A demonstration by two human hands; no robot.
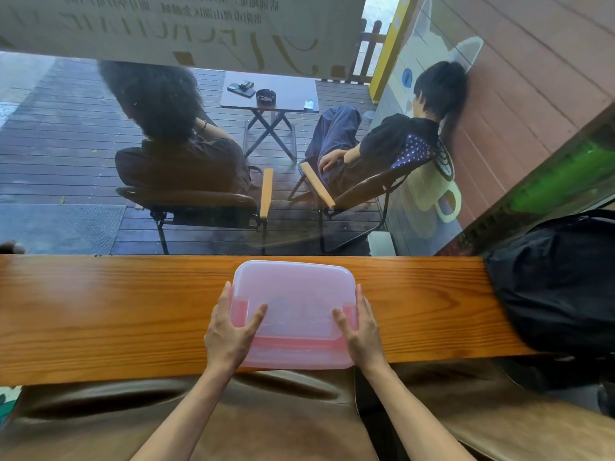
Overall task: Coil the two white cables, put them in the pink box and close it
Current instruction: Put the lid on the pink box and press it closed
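One pink box, lid on, gripped by left hand and right hand.

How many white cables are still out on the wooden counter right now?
0. None lies on the wooden counter. The pink box sits there lidded, with the left hand and right hand on its sides. Dim shapes show through the lid; the cables may be inside.

A wooden counter ran along a window; beyond it stood two chairs and a folding table on dark decking.
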